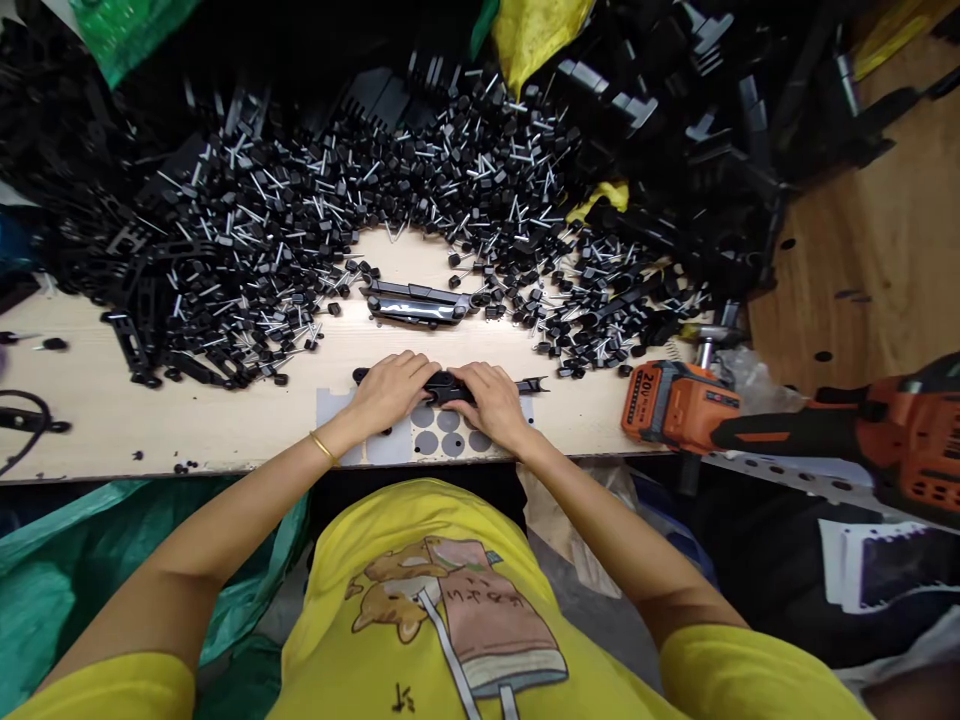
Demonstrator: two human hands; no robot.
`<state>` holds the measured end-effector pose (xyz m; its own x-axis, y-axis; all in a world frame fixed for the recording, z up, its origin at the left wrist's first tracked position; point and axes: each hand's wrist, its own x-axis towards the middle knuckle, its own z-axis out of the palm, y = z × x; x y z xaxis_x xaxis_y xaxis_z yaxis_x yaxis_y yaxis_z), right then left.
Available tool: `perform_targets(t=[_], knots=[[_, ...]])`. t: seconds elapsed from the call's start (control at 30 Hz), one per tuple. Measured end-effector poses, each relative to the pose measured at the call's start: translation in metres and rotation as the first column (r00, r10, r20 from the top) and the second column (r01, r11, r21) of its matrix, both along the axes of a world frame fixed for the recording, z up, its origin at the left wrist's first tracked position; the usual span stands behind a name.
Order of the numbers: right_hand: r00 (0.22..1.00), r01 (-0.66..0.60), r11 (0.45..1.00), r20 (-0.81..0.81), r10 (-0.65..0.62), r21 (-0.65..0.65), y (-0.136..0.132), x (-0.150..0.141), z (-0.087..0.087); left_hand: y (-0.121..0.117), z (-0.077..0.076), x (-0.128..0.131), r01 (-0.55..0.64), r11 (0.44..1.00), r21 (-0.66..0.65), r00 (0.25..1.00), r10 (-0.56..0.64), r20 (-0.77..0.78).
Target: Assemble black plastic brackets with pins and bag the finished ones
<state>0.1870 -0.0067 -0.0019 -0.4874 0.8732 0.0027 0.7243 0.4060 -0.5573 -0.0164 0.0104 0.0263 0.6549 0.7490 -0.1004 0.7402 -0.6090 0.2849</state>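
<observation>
Near the front edge of the wooden table (247, 425), both hands grip a long black plastic part (442, 388) with a rounded joint in its middle. My left hand (394, 392) wraps round its left portion, and my right hand (491, 402) closes on it just right of the joint. A forked tip of the part sticks out past the right hand; its left end shows beyond the left fingers. Under the hands lies a sheet of grey round stickers (450, 444). Farther back rests another black assembly (416, 303) with a shiny face.
Black knobs with metal pins (480, 160) are heaped across the back. Black plastic brackets (142, 290) pile up at the left. An orange cordless power tool (675, 405) lies at the right. A green bag (45, 560) hangs below the table's front edge at the left.
</observation>
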Motion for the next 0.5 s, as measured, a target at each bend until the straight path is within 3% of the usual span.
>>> perform_targets(t=[0.17,0.3,0.4,0.5], knots=[[1.000,0.005,1.000,-0.009,-0.005,0.008,0.000,0.004,0.002,0.000,0.003,0.002,0.001,1.000,-0.008,1.000,-0.001,-0.008],[0.994,-0.037,0.996,-0.105,0.028,-0.081,0.012,0.014,0.012,-0.006,0.004,0.010,-0.063,0.998,-0.024,0.998,0.063,-0.001],[0.988,0.152,0.987,-0.035,-0.151,0.051,0.039,0.031,0.014,-0.014,0.004,0.020,-0.146,0.988,-0.043,0.989,0.147,0.028],[0.926,0.318,0.925,0.143,-0.350,0.211,0.075,0.044,0.008,-0.017,0.008,0.022,-0.136,0.988,-0.076,0.980,0.145,0.135]])
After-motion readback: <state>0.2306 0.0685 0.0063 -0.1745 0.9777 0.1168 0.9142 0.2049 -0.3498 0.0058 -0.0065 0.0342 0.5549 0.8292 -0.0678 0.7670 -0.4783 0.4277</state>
